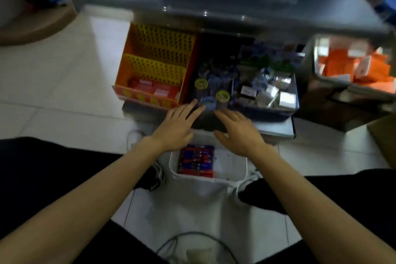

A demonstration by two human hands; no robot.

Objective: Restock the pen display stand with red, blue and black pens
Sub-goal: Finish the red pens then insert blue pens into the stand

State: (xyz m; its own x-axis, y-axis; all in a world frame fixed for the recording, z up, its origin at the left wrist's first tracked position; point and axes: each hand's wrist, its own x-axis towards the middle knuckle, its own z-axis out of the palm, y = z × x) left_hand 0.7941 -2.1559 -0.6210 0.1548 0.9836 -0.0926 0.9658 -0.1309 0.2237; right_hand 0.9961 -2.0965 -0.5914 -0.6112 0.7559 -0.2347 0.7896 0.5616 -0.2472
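Note:
My left hand (176,125) and my right hand (237,133) reach forward side by side, fingers straight, holding nothing. Their fingertips lie at the front of a dark display stand (205,120) on the low shelf. The stand holds clear tubes of pens, two with yellow round caps (201,83). Below my hands a white bin (233,174) sits on the floor, with a pack of red, blue and black pens (196,162) in its left half. The picture is blurred.
An orange and yellow perforated stand (154,66) with red packs stands left of the display. A clear-sided box (265,94) of small cartons is on the right, and orange boxes (353,66) lie further right. A metal counter edge (214,17) overhangs the shelf. My knees flank the bin.

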